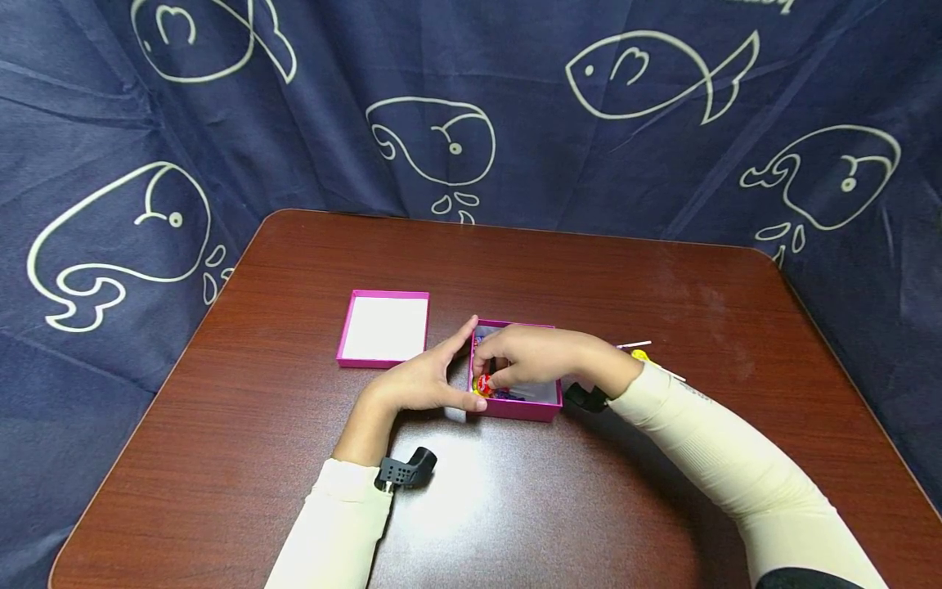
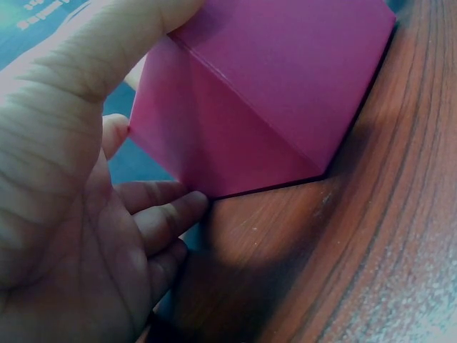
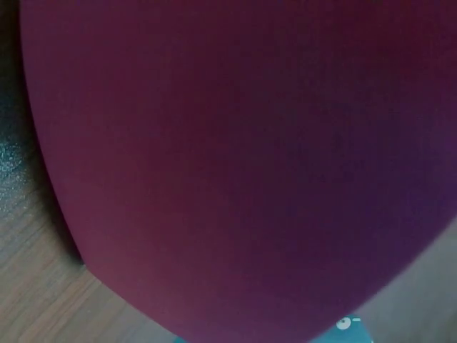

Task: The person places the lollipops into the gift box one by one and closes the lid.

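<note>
A pink box (image 1: pixel 521 409), seen without its lid in the head view, has a pale inside and small dark purple and blue things (image 1: pixel 508 395) in it. My left hand (image 1: pixel 421 383) spans its left side, thumb at the front corner and index finger at the back corner; the left wrist view shows other fingers against the pink wall. Reaching into the box, my right hand (image 1: pixel 533 356) has thumb and fingertips on a red and yellow wrapped lollipop (image 1: pixel 482 385) in the front left corner. The right wrist view is filled by the box's wall (image 3: pixel 228 157).
A matching pink lid (image 1: pixel 383 363), white inside, lies to the left behind my left hand. Right of the box, partly behind my right forearm, are a yellow lollipop (image 1: pixel 640 356) and a white stick (image 1: pixel 634 344). A dark blue curtain (image 1: pixel 530 164) hangs beyond the brown table (image 1: pixel 589 278).
</note>
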`<state>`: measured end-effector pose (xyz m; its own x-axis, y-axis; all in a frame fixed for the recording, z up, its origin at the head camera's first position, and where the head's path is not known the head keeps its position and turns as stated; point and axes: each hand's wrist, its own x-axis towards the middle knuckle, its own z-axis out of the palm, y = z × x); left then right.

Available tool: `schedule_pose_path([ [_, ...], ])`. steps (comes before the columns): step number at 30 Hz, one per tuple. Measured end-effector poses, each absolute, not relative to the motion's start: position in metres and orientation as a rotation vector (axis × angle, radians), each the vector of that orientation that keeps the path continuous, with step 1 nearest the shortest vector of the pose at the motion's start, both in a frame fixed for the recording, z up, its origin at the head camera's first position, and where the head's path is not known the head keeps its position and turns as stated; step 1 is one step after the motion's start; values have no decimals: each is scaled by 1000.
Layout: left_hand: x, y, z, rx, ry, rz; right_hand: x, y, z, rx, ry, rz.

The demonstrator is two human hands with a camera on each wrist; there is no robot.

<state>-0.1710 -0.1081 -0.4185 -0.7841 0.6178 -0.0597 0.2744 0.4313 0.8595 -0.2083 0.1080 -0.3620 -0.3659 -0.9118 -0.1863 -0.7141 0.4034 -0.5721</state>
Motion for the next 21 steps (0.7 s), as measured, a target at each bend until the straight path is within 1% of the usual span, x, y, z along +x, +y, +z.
schedule_pose_path([
  [6, -171, -108, -418, 756, 2328, 1285, -210, 114, -359, -1368, 2191, -591],
  [12, -172, -106, -417, 754, 2343, 1259, -214, 135, -345, -1368, 2276, -672],
  [17, -171, -106, -417, 734, 2352, 1249, -217, 156, -334, -1270, 2349, -751],
  [21, -170, -107, -417, 718, 2359, 1240, -220, 174, -334, -1214, 2426, -761],
])
